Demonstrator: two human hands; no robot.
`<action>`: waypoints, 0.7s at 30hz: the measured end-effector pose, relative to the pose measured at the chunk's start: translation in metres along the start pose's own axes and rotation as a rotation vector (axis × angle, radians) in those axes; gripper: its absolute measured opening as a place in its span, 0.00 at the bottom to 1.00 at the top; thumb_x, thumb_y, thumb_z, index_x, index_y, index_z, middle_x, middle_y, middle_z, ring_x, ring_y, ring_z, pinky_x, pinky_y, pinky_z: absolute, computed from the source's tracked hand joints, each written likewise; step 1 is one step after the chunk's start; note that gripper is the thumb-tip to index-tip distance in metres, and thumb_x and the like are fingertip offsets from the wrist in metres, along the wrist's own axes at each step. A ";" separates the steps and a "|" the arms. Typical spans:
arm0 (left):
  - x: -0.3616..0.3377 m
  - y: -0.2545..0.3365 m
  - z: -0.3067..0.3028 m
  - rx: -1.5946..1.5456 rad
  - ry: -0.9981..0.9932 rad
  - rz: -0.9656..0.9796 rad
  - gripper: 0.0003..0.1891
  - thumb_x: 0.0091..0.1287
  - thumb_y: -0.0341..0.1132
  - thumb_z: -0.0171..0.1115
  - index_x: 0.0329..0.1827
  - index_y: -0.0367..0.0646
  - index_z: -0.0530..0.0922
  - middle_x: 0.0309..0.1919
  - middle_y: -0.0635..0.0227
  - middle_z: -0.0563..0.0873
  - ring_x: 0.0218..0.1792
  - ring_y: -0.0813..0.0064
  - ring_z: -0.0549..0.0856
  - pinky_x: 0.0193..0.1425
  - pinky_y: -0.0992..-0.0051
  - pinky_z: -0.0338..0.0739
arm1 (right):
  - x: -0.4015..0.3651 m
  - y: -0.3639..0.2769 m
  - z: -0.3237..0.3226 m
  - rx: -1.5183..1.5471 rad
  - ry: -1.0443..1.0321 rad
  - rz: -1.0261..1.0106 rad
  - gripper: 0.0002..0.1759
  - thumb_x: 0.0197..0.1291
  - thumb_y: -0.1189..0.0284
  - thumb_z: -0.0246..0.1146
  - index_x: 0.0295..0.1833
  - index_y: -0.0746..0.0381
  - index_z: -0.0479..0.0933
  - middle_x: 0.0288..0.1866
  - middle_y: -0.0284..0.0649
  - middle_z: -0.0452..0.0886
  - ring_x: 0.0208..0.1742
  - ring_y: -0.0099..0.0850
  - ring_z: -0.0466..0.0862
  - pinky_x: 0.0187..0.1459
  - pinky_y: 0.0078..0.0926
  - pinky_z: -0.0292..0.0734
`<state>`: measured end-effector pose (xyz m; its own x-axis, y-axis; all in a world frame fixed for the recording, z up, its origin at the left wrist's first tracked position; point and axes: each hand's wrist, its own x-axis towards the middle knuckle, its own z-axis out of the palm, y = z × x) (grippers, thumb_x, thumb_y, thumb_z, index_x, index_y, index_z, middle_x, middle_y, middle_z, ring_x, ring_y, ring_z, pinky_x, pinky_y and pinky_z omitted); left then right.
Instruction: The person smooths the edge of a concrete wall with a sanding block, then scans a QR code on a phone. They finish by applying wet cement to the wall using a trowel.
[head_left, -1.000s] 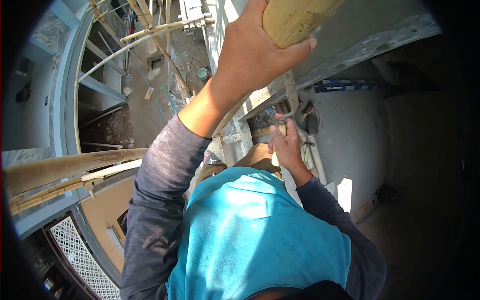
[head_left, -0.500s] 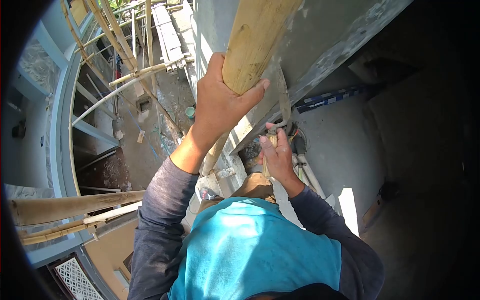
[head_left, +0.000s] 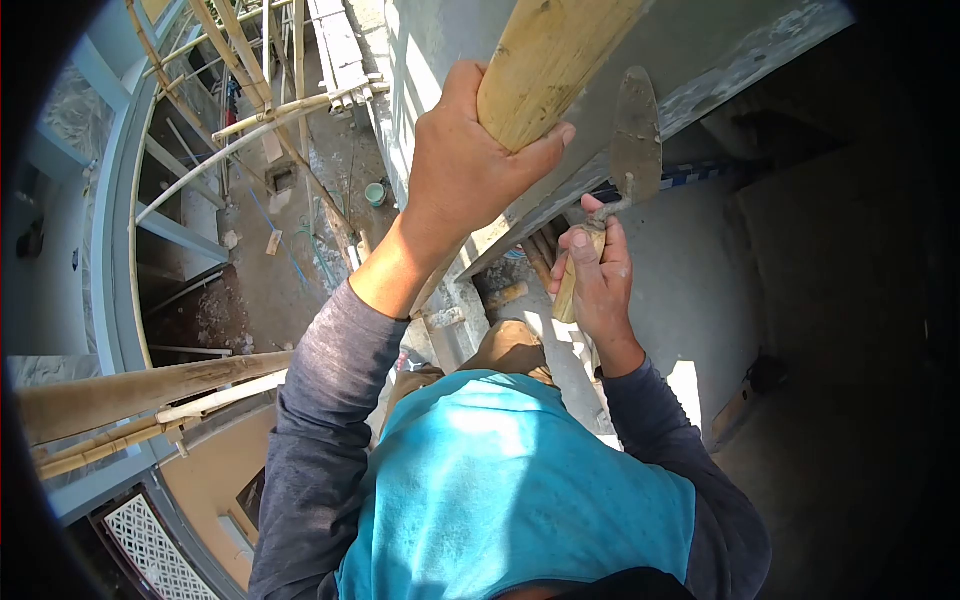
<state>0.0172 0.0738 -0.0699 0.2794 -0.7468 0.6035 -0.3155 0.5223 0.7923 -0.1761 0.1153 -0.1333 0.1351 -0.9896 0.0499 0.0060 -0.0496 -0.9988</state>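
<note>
My left hand (head_left: 470, 165) is wrapped round a thick bamboo pole (head_left: 550, 65) that rises past the top of the view. In my right hand (head_left: 600, 275) is a trowel (head_left: 637, 135), its wooden handle gripped by closed fingers. The trowel's grey blade points up and away from me, beside the edge of a grey plastered wall (head_left: 720, 45). Part of the bamboo pole below my left hand is hidden by my wrist and forearm.
Bamboo scaffolding (head_left: 245, 60) stands at the upper left, over a ground far below with a green bucket (head_left: 375, 194). More bamboo poles (head_left: 150, 390) cross the lower left. A blue and white strip (head_left: 690, 175) lies behind the trowel. The right side is dark.
My right hand has moved right and slightly up with the trowel, whose blade now shows its broad face. My left hand stays on the bamboo pole; the view has shifted a little.
</note>
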 end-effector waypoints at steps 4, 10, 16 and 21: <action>0.001 -0.003 0.003 0.010 0.008 0.018 0.27 0.51 0.44 0.78 0.42 0.38 0.72 0.31 0.57 0.86 0.34 0.66 0.89 0.37 0.71 0.81 | -0.016 0.027 -0.009 -0.095 -0.074 0.226 0.28 0.71 0.64 0.59 0.71 0.63 0.60 0.37 0.34 0.74 0.25 0.19 0.75 0.25 0.19 0.76; -0.001 -0.008 0.002 -0.025 -0.029 0.037 0.24 0.54 0.40 0.78 0.45 0.37 0.74 0.33 0.62 0.86 0.34 0.75 0.86 0.38 0.75 0.79 | -0.019 0.015 -0.008 -0.077 0.028 0.108 0.28 0.70 0.66 0.60 0.70 0.64 0.62 0.38 0.33 0.74 0.26 0.18 0.75 0.26 0.16 0.74; 0.000 -0.013 -0.003 -0.107 -0.131 0.043 0.17 0.59 0.36 0.76 0.42 0.36 0.80 0.32 0.66 0.87 0.31 0.79 0.85 0.37 0.80 0.78 | -0.030 0.003 -0.062 0.105 0.283 -0.413 0.25 0.71 0.68 0.59 0.69 0.63 0.62 0.41 0.36 0.75 0.31 0.20 0.75 0.34 0.18 0.75; -0.001 -0.011 -0.001 -0.081 -0.085 0.007 0.16 0.64 0.38 0.70 0.41 0.30 0.83 0.34 0.59 0.87 0.34 0.70 0.87 0.44 0.73 0.80 | -0.058 0.109 -0.141 -0.261 0.503 0.084 0.21 0.71 0.69 0.54 0.66 0.60 0.65 0.33 0.34 0.74 0.26 0.18 0.73 0.28 0.18 0.73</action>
<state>0.0216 0.0697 -0.0794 0.1988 -0.7736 0.6017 -0.2413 0.5564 0.7951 -0.3225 0.1482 -0.2449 -0.3636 -0.9311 0.0282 -0.2382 0.0636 -0.9691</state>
